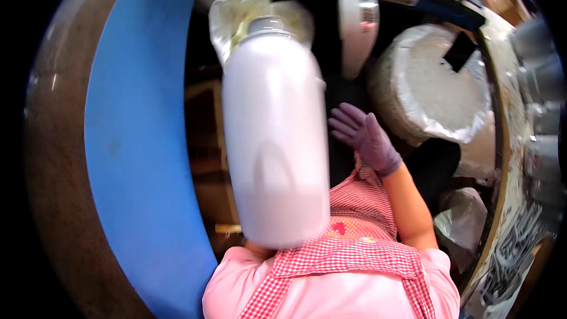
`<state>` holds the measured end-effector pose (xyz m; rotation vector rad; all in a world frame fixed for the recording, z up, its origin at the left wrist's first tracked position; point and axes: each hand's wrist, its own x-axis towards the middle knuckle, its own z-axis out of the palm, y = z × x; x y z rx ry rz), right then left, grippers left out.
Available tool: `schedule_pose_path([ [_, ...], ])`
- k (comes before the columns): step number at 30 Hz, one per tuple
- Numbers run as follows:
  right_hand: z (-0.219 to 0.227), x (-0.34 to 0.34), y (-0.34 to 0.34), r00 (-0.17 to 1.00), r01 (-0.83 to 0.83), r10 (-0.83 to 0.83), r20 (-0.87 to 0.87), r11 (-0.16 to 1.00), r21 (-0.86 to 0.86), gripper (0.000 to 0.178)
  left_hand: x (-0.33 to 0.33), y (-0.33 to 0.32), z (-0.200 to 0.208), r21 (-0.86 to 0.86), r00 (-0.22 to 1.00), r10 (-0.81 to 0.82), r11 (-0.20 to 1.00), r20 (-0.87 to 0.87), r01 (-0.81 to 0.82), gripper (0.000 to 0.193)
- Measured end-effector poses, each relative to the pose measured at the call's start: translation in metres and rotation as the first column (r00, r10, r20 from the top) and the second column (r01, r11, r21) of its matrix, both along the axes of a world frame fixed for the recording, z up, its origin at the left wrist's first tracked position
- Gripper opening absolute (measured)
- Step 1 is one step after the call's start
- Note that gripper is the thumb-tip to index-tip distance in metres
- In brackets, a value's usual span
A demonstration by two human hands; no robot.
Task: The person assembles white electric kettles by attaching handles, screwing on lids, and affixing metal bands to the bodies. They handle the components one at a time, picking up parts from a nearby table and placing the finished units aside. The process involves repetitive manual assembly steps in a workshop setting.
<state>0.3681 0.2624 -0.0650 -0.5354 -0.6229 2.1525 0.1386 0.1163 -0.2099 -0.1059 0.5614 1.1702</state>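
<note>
The white bottle (274, 136) stretches down the frame's centre, its cap end overlapping a pale bag (224, 20). The left hand is hidden; I cannot tell its grip. Just right of the bottle's edge, the right hand (366, 139) is open, fingers spread. A dark gap parts the bottle from the blue panel (139, 124) at left; a round tub (440, 91) bounds the upper right.

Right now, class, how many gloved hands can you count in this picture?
1: the purple-gloved right hand, open, in view just right of the large white canister. The left hand is hidden, probably behind the canister.
</note>
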Motion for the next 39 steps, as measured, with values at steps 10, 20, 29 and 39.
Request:
schedule_pose_path([
  [10, 0.072, 0.164, -0.063, 0.498, 0.534, -0.739, 0.453, 0.673, 0.511, 0.054, 0.041, 0.183, 0.178, 0.6, 0.914, -0.248, 0.693, -0.322, 0.4, 0.083],
  [20, 0.176, 0.215, -0.077, 0.06, -0.075, -0.85, 0.523, 0.519, 0.852, 0.055, 0.208, 0.2, 0.297, 0.41, 0.486, -0.203, 0.323, -0.85, 0.853, 0.095],
  [29, 0.161, 0.183, -0.053, 0.343, -0.384, -0.921, 0.183, 0.04, 0.922, 0.043, 0.227, 0.171, 0.295, 0.545, 0.59, -0.158, 0.253, -0.791, 0.799, 0.114],
  [39, 0.161, 0.182, -0.007, 0.293, -0.405, -0.949, 0.116, -0.013, 0.914, 0.014, 0.227, 0.192, 0.309, 0.418, 0.428, -0.208, 0.093, -0.88, 0.904, 0.078],
])
